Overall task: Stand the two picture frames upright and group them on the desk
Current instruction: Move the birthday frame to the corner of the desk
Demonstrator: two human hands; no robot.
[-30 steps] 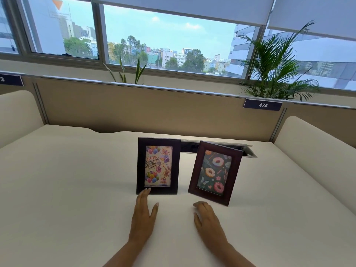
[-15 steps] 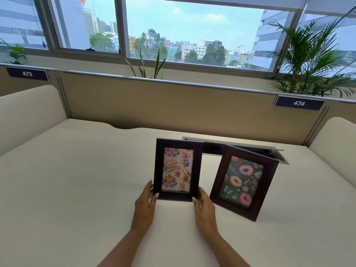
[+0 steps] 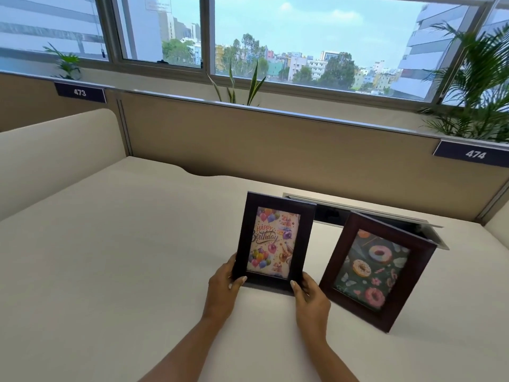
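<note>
Two dark wooden picture frames stand upright on the cream desk (image 3: pixel 115 257). The birthday frame (image 3: pixel 272 241) shows balloons and "Happy Birthday". My left hand (image 3: pixel 224 288) grips its lower left corner, thumb on the front. My right hand (image 3: pixel 311 297) grips its lower right corner the same way. The donut frame (image 3: pixel 377 268) stands just to the right, turned slightly, a small gap away, and neither hand touches it.
An open cable hatch (image 3: pixel 435 232) lies in the desk behind the frames. A tan partition (image 3: pixel 248 144) with labels 473 and 474 runs along the back, with plants and windows behind it. Cream side panels stand at left and right.
Both hands moved from the desk in front of the frames up to the birthday frame and took hold of its lower corners. The view has shifted left, nearer the frames.
</note>
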